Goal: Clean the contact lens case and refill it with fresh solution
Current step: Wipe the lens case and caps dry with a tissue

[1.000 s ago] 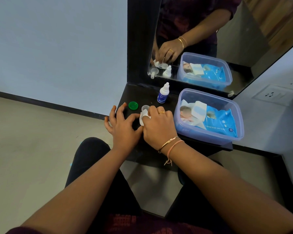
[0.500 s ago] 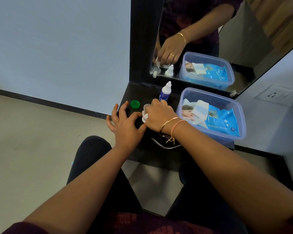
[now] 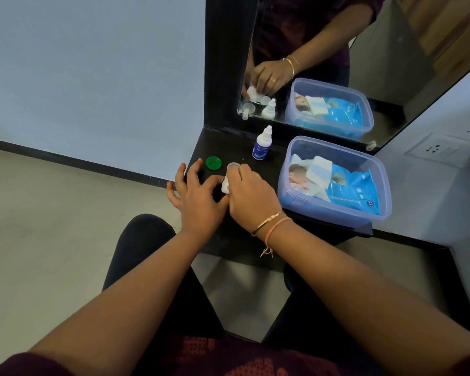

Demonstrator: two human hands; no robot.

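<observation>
Case [image 3: 232,166] lay on the desk [image 3: 223,143] toward its left front. It was almost wholly covered by the right hand [image 3: 253,196]. Only a clear round rim showed just past the fingertips, on the far side. The case therefore sat directly beneath that hand, and the hand hid too much of it to tell its long axis.

The right hand was the nearer one, on top of the case and pinching a white wipe [image 3: 225,185] down against it. The left hand [image 3: 196,196] lay just beside it to the left. Its fingers were spread on the desk, its thumb side touched the right hand, and it held nothing. By my reading the wiping was under way and the refill had not begun.

Counted from largest, leaving out reflections:

- One mirror [image 3: 391,77] stood at the back of the desk.
- One desk carried everything.
- One tub [image 3: 310,206] stood to the right of the hands, near them.
- One blue pack [image 3: 347,185] lay inside the tub.
- Two hands were at work.
- One bottle [image 3: 261,143] stood upright beyond the case and slightly right, so the right hand looked better placed to reach it.
- One green cap [image 3: 213,162] lay just left of the clear rim, not touching it, between the rim and the left fingertips.
- One wipe was in hand.
- One case lay under it.
</observation>
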